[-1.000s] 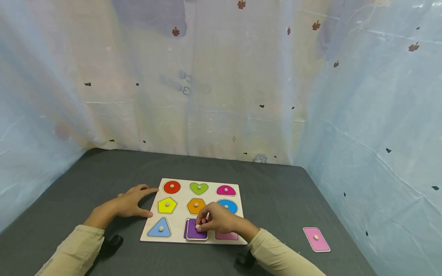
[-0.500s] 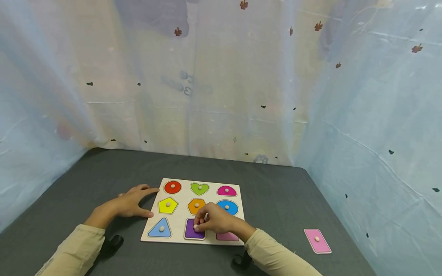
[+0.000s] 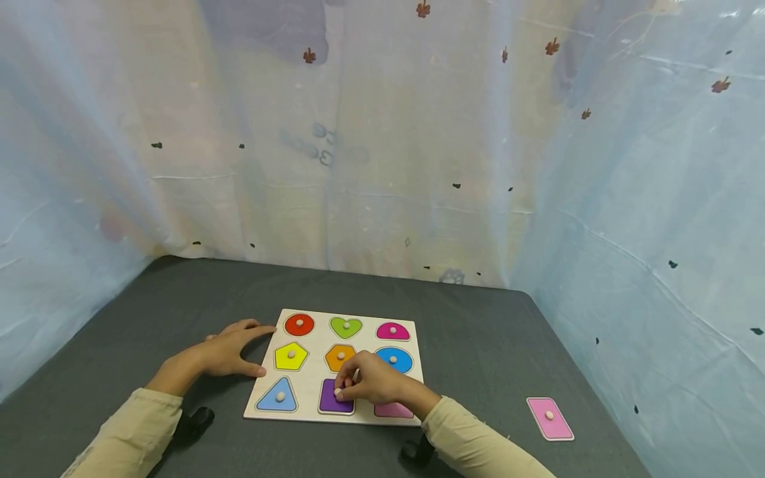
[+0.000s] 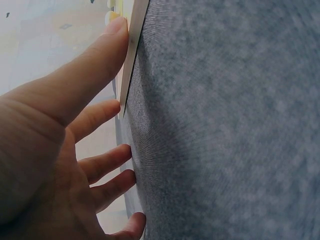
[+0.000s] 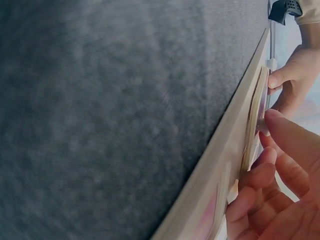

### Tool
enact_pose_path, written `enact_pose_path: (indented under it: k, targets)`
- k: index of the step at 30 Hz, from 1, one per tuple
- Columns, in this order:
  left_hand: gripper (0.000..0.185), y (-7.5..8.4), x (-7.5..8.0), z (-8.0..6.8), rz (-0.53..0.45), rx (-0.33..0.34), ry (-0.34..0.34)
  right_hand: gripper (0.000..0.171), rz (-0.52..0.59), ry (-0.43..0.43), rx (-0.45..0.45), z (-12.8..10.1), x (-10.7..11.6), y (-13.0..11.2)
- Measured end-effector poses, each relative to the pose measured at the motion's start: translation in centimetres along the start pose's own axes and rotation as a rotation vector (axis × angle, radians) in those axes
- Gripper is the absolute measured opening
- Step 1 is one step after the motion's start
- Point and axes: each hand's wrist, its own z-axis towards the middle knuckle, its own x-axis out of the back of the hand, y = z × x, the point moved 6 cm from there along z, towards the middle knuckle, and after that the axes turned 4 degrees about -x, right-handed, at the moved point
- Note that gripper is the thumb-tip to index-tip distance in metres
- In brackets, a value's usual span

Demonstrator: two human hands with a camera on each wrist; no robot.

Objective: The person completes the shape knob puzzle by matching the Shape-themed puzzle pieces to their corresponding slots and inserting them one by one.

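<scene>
My right hand [image 3: 375, 380] pinches the small knob of a purple square puzzle piece [image 3: 327, 404] between thumb and forefinger. The piece lies over its place in the bottom row of a wooden peg puzzle board [image 3: 307, 393]; in the right wrist view its edge [image 5: 254, 102] stands a little proud of the board. My left hand [image 3: 234, 350] has its thumb and forefinger at the board's left edge, fingers spread. The left wrist view shows its thumb [image 4: 95, 62] against the board's rim [image 4: 131, 55]. Part of a pink recess [image 3: 393, 411] shows beneath my right wrist.
Other knobbed pieces sit in the board, among them a light blue triangle [image 3: 276, 394], a yellow pentagon [image 3: 287, 362] and a red circle [image 3: 291, 325]. A loose pink piece [image 3: 557, 428] lies on the dark grey table [image 3: 472, 358] at the right. Patterned curtains [image 3: 382, 146] hang behind.
My right hand has shifted the purple square slightly left, so that it now covers its recess. Over the last half second almost nothing moves. The left hand stays at the board's edge.
</scene>
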Motion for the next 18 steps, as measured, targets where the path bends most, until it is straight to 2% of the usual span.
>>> enact_pose_path:
  k: [18]
  targets:
    - [0.094, -0.02, -0.02, -0.04, 0.002, 0.005, 0.004, 0.006, 0.005, 0.006, -0.006, 0.03, -0.12, 0.1]
